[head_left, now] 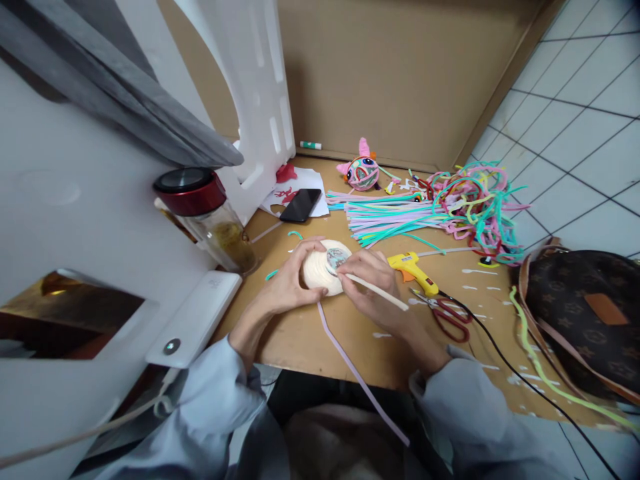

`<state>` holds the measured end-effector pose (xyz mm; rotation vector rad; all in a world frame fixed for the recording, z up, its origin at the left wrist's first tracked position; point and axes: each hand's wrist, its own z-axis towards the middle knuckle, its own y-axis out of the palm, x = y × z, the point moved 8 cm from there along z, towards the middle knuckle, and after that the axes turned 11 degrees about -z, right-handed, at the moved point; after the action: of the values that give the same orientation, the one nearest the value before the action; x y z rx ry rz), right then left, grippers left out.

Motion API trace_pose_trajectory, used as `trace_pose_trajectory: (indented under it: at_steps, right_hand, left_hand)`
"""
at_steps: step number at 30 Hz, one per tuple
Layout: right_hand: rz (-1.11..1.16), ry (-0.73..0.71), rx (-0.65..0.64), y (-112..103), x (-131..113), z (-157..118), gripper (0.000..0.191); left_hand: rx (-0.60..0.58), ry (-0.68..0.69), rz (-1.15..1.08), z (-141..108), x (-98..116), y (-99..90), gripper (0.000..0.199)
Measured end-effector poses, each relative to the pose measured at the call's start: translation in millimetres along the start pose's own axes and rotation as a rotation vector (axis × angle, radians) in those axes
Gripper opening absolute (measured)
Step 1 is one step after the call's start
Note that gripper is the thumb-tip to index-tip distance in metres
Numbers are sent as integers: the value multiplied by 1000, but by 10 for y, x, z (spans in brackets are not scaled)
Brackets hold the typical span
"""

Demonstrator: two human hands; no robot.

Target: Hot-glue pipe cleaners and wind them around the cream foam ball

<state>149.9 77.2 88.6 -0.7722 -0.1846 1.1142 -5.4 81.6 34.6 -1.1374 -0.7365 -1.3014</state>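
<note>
A cream ball [316, 270], wrapped round with pipe cleaner, sits in my left hand [289, 283], its thumb and fingers curled about the side. Part of the ball's top shows a patterned, uncovered patch. My right hand [373, 283] pinches a cream pipe cleaner [383, 294] against the ball near this patch, and its free end sticks out to the lower right. From under the ball a lilac pipe cleaner [345, 357] hangs down over the table edge toward my lap. Just right of my right hand lie a yellow glue gun [417, 272] and red-handled scissors [451, 319].
A heap of coloured pipe cleaners [400, 217] covers the back right. Behind it stands a pink-eared ball figure [363, 172]. A black phone [301, 205], a red-lidded bottle [200, 220] and a white power bank [197, 320] are leftward. A brown bag [580, 313] sits right, near a black cord [505, 357].
</note>
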Motion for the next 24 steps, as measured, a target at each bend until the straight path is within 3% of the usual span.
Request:
trace_pose_trajectory:
  at_steps: [14, 24]
  right_hand:
    - [49, -12, -28, 66, 12, -36, 14]
    - [35, -23, -36, 82, -5, -37, 14]
  left_hand:
    - [-25, 18, -23, -14, -62, -21, 62]
    - [55, -49, -104, -21, -77, -15, 49]
